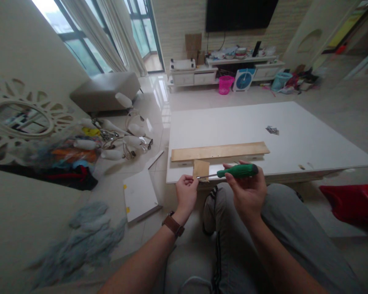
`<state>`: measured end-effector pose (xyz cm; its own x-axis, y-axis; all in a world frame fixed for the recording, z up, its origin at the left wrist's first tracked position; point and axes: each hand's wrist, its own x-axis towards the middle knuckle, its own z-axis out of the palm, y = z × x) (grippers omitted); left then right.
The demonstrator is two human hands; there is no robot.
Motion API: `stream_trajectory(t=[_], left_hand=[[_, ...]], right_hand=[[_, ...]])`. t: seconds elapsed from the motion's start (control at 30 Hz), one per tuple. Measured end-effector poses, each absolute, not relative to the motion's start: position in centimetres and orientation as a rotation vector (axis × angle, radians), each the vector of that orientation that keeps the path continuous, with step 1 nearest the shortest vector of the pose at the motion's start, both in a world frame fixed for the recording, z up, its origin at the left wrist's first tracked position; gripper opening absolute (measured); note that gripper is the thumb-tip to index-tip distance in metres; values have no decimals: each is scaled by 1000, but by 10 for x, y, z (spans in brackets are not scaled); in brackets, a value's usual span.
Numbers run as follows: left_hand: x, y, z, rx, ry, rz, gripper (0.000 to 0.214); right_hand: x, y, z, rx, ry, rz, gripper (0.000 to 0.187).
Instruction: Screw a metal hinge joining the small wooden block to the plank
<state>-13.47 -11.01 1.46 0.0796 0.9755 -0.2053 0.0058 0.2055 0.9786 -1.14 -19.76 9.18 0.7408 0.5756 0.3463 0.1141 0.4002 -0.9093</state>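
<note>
My right hand (248, 194) is closed around the green handle of a screwdriver (237, 170), its shaft pointing left. At the shaft's tip, my left hand (187, 190) pinches something too small to make out. Behind the tip is a small wooden block (201, 166), at the front edge of a large white board (230, 122); whether my left fingers touch the block I cannot tell. Just beyond it, a long wooden plank (219, 151) lies on the board. Farther right on the board is a little pile of metal screws or similar fasteners (272, 130).
A white panel (141, 194) lies on the floor to the left, near a chandelier (122, 141) and a round mirror (23, 116). A red object (352, 204) is at my right. A pink basket (225, 84) stands by the TV cabinet (188, 77).
</note>
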Motion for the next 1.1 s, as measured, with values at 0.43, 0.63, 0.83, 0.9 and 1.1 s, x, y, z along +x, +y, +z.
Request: stream_trajectory(t=[0.43, 0.63, 0.83, 0.9, 1.1], left_hand=[[-134, -111, 15, 1093, 1248, 1000, 30], [-134, -111, 15, 1097, 1246, 998, 29], [-135, -110, 13, 1106, 1264, 988, 28], [-135, -110, 12, 1112, 1258, 983, 28], [-135, -110, 13, 1099, 1258, 993, 30]], right_hand=[[-9, -197, 89, -1200, -771, 319, 53], [-3, -196, 89, -1334, -690, 331, 58], [-3, -201, 95, -1238, -776, 364, 61], [-4, -200, 94, -1203, -801, 374, 58], [-4, -195, 93, -1217, -727, 393, 58]])
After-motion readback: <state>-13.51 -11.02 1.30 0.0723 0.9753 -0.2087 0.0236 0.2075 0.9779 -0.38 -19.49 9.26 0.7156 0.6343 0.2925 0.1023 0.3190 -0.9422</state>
